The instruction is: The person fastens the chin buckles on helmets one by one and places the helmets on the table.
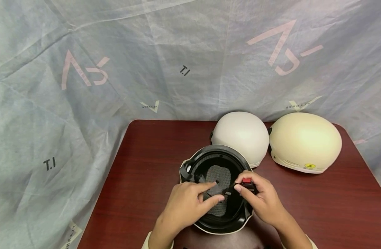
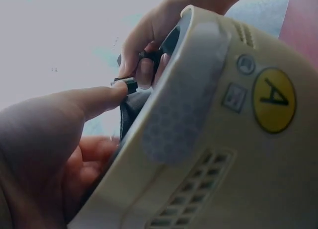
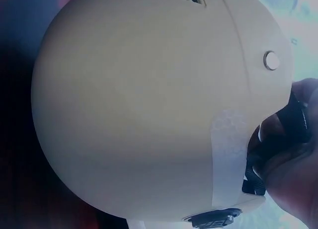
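An upturned cream helmet (image 1: pixel 221 152) shows its black padded inside and mesh lining in the head view. My right hand (image 1: pixel 265 197) pinches the black chin strap buckle with a red button (image 1: pixel 247 180) over the helmet's right rim. From the left, my left hand (image 1: pixel 187 200) reaches over the opening, thumb and forefinger at the other end of the chin strap. In the left wrist view, its thumb presses a small black clip (image 2: pixel 128 84) close to the right fingers; its forefinger is hidden there. The right wrist view shows mostly the cream shell (image 3: pixel 139 105).
A white helmet (image 1: pixel 240 135) stands right behind the upturned one. Right of it sits a second cream helmet (image 1: pixel 305 138) with a yellow "A" sticker. All stand on a dark red table (image 1: pixel 140 173); a grey printed cloth (image 1: pixel 190 52) hangs behind it.
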Demonstrator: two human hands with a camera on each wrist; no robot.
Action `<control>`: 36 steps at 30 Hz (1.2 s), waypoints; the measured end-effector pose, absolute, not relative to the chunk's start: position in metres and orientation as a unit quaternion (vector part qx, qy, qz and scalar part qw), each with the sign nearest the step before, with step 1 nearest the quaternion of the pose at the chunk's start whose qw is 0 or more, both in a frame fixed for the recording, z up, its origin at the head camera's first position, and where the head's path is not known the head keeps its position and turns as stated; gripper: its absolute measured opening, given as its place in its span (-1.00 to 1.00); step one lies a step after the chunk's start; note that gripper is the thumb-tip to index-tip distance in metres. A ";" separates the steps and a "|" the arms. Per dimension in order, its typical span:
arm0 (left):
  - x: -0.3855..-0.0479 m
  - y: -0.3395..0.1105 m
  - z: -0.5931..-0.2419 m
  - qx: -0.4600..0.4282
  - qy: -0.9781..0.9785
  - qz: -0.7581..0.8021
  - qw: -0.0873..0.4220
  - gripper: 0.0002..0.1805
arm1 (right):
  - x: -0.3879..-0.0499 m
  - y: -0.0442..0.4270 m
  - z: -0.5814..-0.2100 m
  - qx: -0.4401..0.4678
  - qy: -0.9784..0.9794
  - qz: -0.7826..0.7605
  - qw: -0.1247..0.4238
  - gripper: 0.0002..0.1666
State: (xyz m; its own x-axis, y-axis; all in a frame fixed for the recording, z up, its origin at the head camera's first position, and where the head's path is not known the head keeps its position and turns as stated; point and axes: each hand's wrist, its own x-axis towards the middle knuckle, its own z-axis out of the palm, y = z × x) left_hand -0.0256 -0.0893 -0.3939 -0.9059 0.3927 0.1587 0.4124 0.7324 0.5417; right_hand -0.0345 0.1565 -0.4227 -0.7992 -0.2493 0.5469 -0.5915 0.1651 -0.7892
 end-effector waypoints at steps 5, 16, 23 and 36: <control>-0.022 -0.087 -0.395 -0.220 -0.934 -0.276 0.048 -0.50 | -0.035 0.157 -0.422 0.263 -0.763 0.575 0.133 -0.55; -0.028 -0.084 -0.400 -0.304 -0.897 -0.296 0.126 -0.75 | -0.037 0.157 -0.421 0.259 -0.772 0.571 0.105 -0.57; -0.031 -0.084 -0.404 -0.373 -0.855 -0.353 0.066 -0.81 | -0.036 0.157 -0.419 0.250 -0.778 0.574 0.059 -0.59; -0.033 -0.084 -0.402 -0.350 -0.836 -0.420 0.054 -0.81 | -0.036 0.157 -0.422 0.263 -0.783 0.561 0.049 -0.60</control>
